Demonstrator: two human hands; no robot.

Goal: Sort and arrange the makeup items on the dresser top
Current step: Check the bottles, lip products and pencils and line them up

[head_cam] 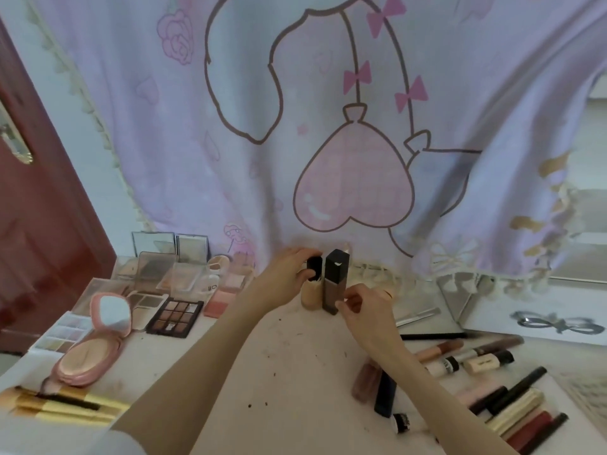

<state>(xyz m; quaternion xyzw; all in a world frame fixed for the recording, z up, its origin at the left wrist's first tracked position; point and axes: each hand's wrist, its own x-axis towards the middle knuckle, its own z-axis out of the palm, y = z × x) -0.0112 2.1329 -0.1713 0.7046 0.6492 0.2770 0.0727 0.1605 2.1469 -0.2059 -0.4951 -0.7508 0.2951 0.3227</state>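
Both forearms reach up the middle of the dresser top toward twelve o'clock, where two foundation bottles stand upright and touching just in front of the hanging cartoon cloth. The left hand curls its fingers round the black cap of the pale foundation bottle; the right hand pinches the lower body of the taller brown foundation bottle, which has a square black cap.

This looks like the step of standing the bottles as a neat pair at the back. To do it well, keep each bottle vertical, press the bases flat before letting go, and release one hand at a time, since tall narrow bottles probably tip easily and one could knock the other.

At nine o'clock lie the eyeshadow palette, other open palettes and the pink mirror compact; gold-handled brushes sit at seven. At four o'clock, tubes and pencils lie loosely, seemingly still to be sorted.
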